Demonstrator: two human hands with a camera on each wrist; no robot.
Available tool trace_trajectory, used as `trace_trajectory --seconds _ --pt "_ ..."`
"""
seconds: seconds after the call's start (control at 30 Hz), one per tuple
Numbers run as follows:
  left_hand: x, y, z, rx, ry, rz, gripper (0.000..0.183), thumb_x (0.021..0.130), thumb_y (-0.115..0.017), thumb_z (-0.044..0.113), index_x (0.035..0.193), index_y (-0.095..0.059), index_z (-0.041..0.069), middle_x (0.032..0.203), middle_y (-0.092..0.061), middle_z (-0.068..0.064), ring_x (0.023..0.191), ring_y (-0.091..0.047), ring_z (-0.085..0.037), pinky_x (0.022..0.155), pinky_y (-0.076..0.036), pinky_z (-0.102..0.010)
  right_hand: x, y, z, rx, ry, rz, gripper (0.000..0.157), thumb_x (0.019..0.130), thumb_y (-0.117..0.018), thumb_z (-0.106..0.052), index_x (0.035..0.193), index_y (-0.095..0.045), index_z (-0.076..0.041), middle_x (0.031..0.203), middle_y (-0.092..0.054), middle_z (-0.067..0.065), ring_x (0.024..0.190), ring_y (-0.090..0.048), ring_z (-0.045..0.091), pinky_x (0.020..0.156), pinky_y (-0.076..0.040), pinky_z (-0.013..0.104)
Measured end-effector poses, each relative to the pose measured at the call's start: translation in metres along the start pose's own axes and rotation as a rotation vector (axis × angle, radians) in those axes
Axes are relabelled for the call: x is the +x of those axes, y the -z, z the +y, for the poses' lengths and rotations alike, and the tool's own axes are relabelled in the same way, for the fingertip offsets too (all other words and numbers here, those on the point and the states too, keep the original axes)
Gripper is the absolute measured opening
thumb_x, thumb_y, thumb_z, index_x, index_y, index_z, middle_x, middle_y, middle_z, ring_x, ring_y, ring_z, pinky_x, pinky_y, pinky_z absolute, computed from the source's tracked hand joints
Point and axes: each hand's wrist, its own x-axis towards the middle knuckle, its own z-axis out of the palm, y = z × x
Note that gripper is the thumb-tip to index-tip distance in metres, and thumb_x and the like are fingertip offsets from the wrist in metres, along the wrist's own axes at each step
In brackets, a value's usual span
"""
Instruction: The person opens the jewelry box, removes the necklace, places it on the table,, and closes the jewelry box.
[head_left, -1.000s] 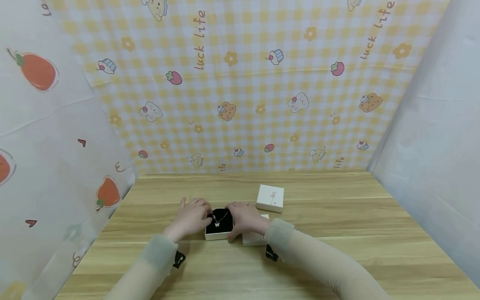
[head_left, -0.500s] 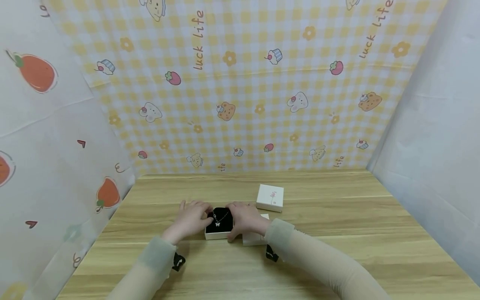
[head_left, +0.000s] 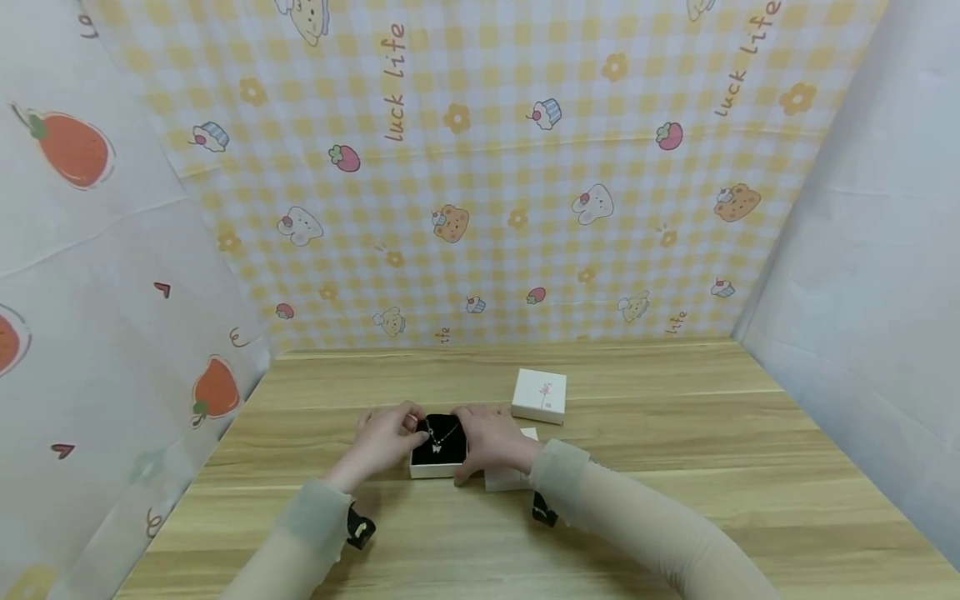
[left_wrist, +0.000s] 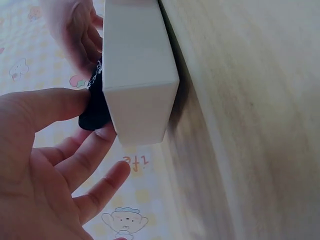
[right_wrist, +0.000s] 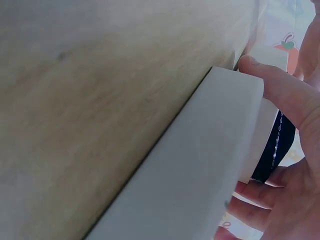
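In the head view, a small white box [head_left: 438, 472] stands at the middle of the table with a black pad [head_left: 450, 454] inside. A fine silver necklace with a butterfly pendant [head_left: 437, 448] lies across the pad. My left hand [head_left: 381, 437] pinches the pad's left end between thumb and forefinger; its other fingers spread loosely. In the left wrist view, that end of the pad [left_wrist: 94, 114] stands out above the box rim. My right hand [head_left: 491, 440] grips the box's right side, thumb at the front and fingers at the back. The necklace's chain [right_wrist: 275, 145] shows in the right wrist view.
Under my right wrist lies another white box piece [head_left: 504, 478], partly hidden. Behind it stands a white box [head_left: 540, 395] with a pink flower print. Patterned cloth [head_left: 480, 208] hangs along the table's back edge.
My left hand has turned slightly, and its thumb and forefinger have drawn in on the pad's left end. The right hand keeps its place on the box.
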Motion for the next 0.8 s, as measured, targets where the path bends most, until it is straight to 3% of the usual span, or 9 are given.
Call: trace_trajectory --seconds 0.13,0.4,0.6,0.8 --pt "0.0 -0.001 -0.001 -0.068 0.019 0.008 0.025 0.088 -0.07 0.017 0.111 -0.062 0.01 0.091 -0.065 0.005 0.092 -0.062 -0.02 0.105 -0.008 -0.066 -0.002 0.002 0.001 0.023 0.008 -0.02 0.103 0.062 -0.088 -0.05 0.145 -0.039 -0.013 0.142 -0.048 0.007 0.128 -0.044 0.024 0.102 -0.034 0.052" --pt "0.0 -0.003 -0.005 -0.124 0.028 0.032 0.06 0.088 -0.071 0.019 0.14 -0.046 0.004 0.093 -0.068 0.003 0.102 -0.062 -0.029 0.105 -0.006 -0.069 -0.003 0.005 0.004 0.08 0.023 -0.025 0.104 0.064 -0.086 -0.052 0.147 -0.036 -0.013 0.141 -0.048 0.01 0.126 -0.046 0.027 0.103 -0.035 0.053" --pt "0.002 -0.003 -0.009 -0.18 0.039 0.031 0.063 0.087 -0.072 0.02 0.14 -0.045 0.002 0.094 -0.071 0.001 0.098 -0.064 -0.027 0.105 -0.01 -0.064 0.001 0.003 0.009 0.109 0.024 -0.021 0.104 0.065 -0.084 -0.054 0.147 -0.036 -0.012 0.137 -0.051 0.009 0.122 -0.05 0.027 0.1 -0.038 0.052" --pt "0.003 -0.001 -0.011 -0.232 0.064 0.02 0.059 0.087 -0.073 0.021 0.138 -0.049 0.003 0.098 -0.071 -0.001 0.081 -0.063 -0.019 0.106 -0.008 -0.063 0.001 0.01 0.011 0.196 0.034 -0.001 0.09 0.072 -0.08 -0.052 0.143 -0.043 -0.01 0.128 -0.057 0.007 0.107 -0.056 0.02 0.091 -0.047 0.043"
